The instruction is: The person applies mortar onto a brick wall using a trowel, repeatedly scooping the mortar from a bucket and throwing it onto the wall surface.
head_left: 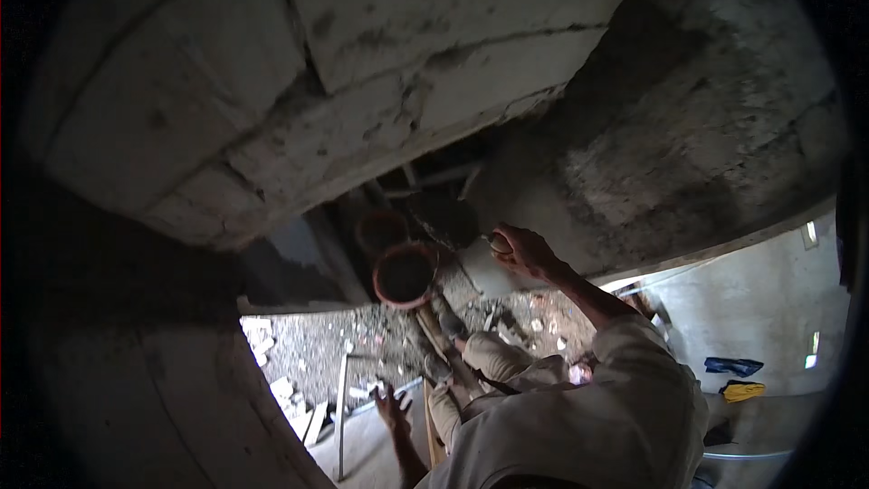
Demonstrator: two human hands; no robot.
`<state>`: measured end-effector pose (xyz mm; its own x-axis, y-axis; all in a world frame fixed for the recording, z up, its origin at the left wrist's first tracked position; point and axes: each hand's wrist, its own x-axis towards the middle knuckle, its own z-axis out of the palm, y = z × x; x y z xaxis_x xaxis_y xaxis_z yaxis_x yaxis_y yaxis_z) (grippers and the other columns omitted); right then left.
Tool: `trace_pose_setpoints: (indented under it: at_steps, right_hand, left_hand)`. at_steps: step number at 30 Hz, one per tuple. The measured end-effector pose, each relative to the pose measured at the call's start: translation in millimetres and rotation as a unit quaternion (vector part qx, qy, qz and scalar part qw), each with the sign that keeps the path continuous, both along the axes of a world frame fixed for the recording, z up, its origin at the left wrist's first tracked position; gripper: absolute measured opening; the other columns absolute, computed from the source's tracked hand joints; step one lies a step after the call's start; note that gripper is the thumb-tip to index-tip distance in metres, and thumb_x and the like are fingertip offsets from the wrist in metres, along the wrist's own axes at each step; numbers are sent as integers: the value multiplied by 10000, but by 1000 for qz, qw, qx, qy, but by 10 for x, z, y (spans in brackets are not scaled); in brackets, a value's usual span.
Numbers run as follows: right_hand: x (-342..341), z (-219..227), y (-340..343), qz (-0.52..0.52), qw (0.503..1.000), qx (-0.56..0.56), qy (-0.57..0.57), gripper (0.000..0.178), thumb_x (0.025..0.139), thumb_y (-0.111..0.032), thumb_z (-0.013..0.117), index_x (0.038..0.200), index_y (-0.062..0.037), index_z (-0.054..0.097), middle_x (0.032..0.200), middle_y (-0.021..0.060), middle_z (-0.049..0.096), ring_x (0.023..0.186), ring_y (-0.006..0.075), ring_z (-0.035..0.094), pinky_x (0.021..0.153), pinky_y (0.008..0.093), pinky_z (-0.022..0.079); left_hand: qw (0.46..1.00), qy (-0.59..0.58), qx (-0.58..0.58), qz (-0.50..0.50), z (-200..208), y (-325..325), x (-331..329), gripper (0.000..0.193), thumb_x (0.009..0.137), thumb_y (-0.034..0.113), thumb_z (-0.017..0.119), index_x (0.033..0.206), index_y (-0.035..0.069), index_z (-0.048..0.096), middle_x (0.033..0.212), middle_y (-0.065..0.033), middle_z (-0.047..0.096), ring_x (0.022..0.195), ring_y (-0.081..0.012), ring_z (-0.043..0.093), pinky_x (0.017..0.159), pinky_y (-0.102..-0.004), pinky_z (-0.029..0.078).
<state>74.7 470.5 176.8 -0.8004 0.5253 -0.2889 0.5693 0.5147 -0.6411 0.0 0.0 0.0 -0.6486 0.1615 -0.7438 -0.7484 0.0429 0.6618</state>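
Note:
My right hand is closed round the pale handle of a trowel. The trowel's dark, wide blade points left, close by the plastered wall surface; whether mortar lies on it is too dark to tell. Just below the blade stands a round tub with a reddish rim and dark grey stuff inside. Behind it, in shadow, is a second reddish tub. My left hand hangs low at my left side, fingers apart, with nothing in it.
A block wall with open joints rises ahead; a rough grey plastered wall runs to the right. Beneath me, rubble and loose boards lie on the ground. A blue cloth-like thing and a yellow one lie at right.

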Motion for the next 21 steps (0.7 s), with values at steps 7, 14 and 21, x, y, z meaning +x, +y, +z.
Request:
trace_pose_setpoints:
  at_steps: [7,14,21]
  right_hand:
    - [216,2846,-319,186,957,202,93,406,810,-334,694,1122,-117,550,896,127,638,776,293,647,691,398,519]
    - [175,4293,-223,355,881,-58,307,389,882,-250,647,1171,-24,519,804,56,597,627,124,568,527,272,465]
    - [1212,3412,1794,-125,926,-55,351,361,887,-269,622,1182,-71,556,1026,63,616,877,182,611,678,331,526]
  left_hand:
    - [979,152,-45,-125,224,419,-264,779,854,313,673,1461,198,200,1191,-139,545,893,-247,617,674,-414,522]
    - [975,160,-49,-149,-367,47,21,856,793,198,741,1448,171,190,961,-165,597,549,-157,564,407,-281,451]
    - [981,51,-122,-141,80,-149,163,884,821,215,712,1475,184,117,1141,-186,564,603,-188,587,454,-328,473]
